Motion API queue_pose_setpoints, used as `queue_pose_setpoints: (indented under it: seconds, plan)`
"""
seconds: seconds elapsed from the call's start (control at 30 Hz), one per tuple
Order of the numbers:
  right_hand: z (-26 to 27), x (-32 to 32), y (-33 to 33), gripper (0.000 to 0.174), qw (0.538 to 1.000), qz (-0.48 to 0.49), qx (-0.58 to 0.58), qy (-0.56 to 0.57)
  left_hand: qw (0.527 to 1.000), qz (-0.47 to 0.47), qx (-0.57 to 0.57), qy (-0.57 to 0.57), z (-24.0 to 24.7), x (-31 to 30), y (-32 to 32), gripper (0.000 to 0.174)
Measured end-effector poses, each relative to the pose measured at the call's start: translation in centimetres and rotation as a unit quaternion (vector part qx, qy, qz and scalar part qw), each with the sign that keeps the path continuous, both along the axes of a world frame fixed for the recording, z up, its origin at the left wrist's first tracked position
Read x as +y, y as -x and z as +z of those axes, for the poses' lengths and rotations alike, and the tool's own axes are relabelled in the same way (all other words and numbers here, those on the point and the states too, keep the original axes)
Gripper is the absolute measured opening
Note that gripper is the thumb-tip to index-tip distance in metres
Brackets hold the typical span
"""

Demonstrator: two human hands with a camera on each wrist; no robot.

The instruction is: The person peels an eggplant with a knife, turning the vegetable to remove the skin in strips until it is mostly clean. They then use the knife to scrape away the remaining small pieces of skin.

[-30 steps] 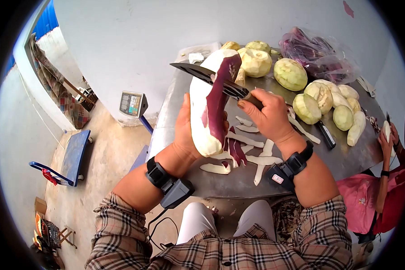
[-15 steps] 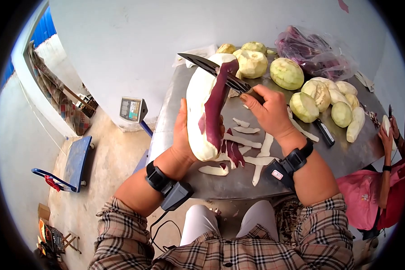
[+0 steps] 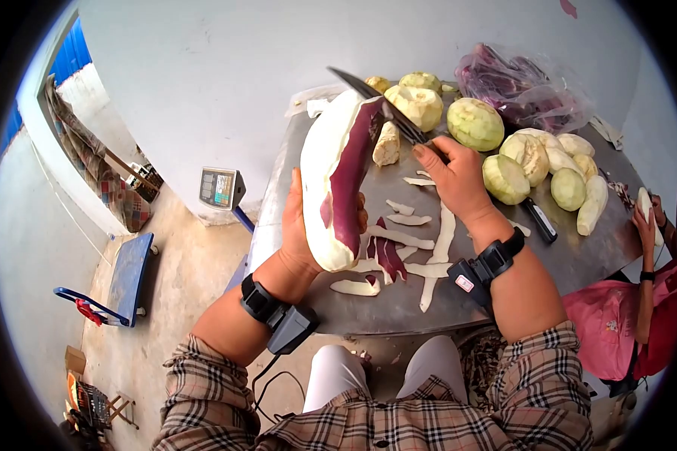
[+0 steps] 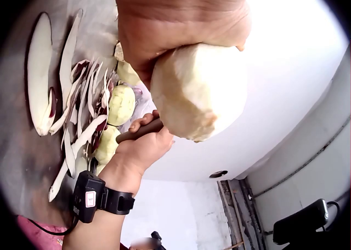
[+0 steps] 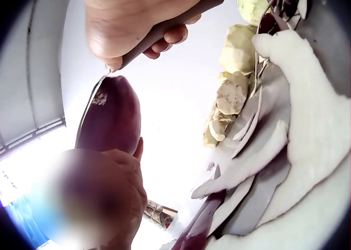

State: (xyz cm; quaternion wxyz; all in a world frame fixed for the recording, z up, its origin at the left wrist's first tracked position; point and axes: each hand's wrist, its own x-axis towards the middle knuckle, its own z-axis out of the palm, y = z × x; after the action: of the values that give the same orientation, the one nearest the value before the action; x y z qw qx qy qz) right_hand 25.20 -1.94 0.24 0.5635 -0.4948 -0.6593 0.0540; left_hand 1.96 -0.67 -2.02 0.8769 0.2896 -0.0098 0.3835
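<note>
A long eggplant (image 3: 346,180), white where peeled and purple along its right side, is held upright above the table in the left hand (image 3: 297,233). The right hand (image 3: 456,177) grips the brown handle of a dark knife (image 3: 399,119), whose blade lies at the eggplant's upper end and points up left. In the left wrist view the left hand (image 4: 184,20) curls round the pale eggplant (image 4: 197,91). In the right wrist view the right hand (image 5: 137,20) holds the handle (image 5: 170,25), with the blade along the purple skin (image 5: 112,118).
Peel strips (image 3: 402,237) lie on the metal table (image 3: 353,308). Several peeled eggplants (image 3: 526,158), a black-handled knife (image 3: 540,219) and a bag of purple eggplants (image 3: 515,86) sit farther right and back. Another person's hands (image 3: 645,225) work at the right edge. A scale (image 3: 222,188) stands left.
The eggplant and left hand have shifted slightly left. The knife has moved up and right relative to the eggplant, and less of its blade crosses the eggplant.
</note>
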Motion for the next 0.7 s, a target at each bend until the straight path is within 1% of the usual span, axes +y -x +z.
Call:
queue_pose_setpoints:
  seconds: [0.17,0.2,0.27,0.3,0.37,0.4,0.43,0.5,0.6,0.7]
  plan:
    - [-0.4,1.1,-1.6,0.043,0.996,-0.017,0.061,0.062,1.000,0.024,0.005,-0.015,0.4,-0.5,0.2,0.071]
    - [-0.3,1.1,-1.6,0.043,0.989,-0.003,0.108,0.099,0.999,0.042,0.011,-0.029,0.4,-0.4,0.2,0.072]
    - [-0.3,1.2,-1.6,0.044,0.979,0.009,0.158,0.127,0.995,0.081,0.022,-0.056,0.2,-0.2,0.1,0.073]
    - [-0.3,1.2,-1.6,0.044,0.973,0.015,0.184,0.142,0.979,0.130,0.082,-0.134,0.0,0.4,0.2,0.071]
    - [-0.1,1.0,-1.4,0.045,0.961,0.047,0.225,0.156,0.948,0.234,0.158,-0.144,-0.3,0.7,0.0,0.065]
    - [-0.2,0.9,-1.2,0.045,0.953,0.062,0.247,0.166,0.901,0.310,0.194,-0.232,0.0,1.0,-0.4,0.059]
    - [-0.1,0.8,-1.1,0.044,0.950,0.068,0.255,0.165,0.867,0.355,0.228,-0.264,0.6,0.7,-0.5,0.057]
    - [-0.1,0.9,-1.0,0.044,0.945,0.081,0.271,0.162,0.839,0.367,0.266,-0.302,0.7,0.6,-0.4,0.061]
    - [-0.1,0.8,-0.9,0.044,0.945,0.098,0.264,0.165,0.820,0.369,0.280,-0.337,0.4,1.1,-0.1,0.071]
    - [-0.2,0.8,-0.6,0.043,0.942,0.114,0.271,0.164,0.794,0.380,0.297,-0.369,0.2,1.1,-0.1,0.075]
